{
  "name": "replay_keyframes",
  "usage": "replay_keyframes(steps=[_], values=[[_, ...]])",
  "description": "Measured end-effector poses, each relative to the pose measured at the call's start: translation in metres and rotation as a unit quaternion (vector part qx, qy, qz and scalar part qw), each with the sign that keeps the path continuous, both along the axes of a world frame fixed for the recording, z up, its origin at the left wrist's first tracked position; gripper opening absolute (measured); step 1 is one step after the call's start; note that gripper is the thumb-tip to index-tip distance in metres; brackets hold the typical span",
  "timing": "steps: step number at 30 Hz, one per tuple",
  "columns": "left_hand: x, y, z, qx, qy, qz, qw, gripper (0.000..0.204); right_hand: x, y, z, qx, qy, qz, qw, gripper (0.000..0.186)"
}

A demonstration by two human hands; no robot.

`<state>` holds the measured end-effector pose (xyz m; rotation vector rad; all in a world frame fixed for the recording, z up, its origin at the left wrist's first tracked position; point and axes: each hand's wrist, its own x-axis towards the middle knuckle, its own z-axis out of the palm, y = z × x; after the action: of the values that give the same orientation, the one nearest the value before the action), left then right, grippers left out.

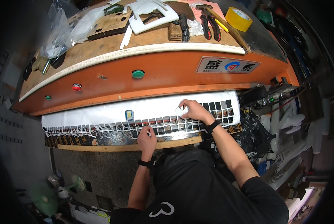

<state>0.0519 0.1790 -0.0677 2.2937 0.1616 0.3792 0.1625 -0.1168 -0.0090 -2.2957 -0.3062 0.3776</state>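
Note:
A long white sheet (81, 112) lies across the work ledge, its near part cut into a lattice (170, 127) of small rectangular openings. Above it my right hand (195, 111) pinches a small white piece (181, 111) between thumb and fingers. My left hand (147, 139) is closed at the lattice's near edge, fingertips together; what they grip, if anything, is too small to make out. On the sheet, left of my right hand, sits a small blue and yellow rectangular block (129, 115). Toward the left the lattice strands look tangled and loose.
An orange machine front (167, 69) with green and red buttons rises behind the sheet. On its top lie a hammer (226, 26), red-black pliers (210, 26), yellow tape (238, 19) and a white plastic frame (152, 18). A wooden strip (129, 146) edges the ledge. Black plastic (254, 134) bunches at right.

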Motion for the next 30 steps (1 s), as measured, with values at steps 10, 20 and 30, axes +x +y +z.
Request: replay_keyframes(steps=[10,20,30], values=[[-0.001,0.000,0.001,-0.018,0.020,-0.002,1.000,0.010,0.001,0.013,-0.004,-0.071,-0.022,-0.015,0.997,0.051],[0.012,0.002,-0.001,-0.368,0.150,0.008,0.917,0.013,-0.003,0.015,-0.017,-0.024,-0.096,0.033,0.995,0.038],[0.032,-0.040,0.028,-0.672,0.253,-0.055,0.694,0.036,-0.022,0.030,0.004,0.185,0.079,-0.014,0.979,0.044]])
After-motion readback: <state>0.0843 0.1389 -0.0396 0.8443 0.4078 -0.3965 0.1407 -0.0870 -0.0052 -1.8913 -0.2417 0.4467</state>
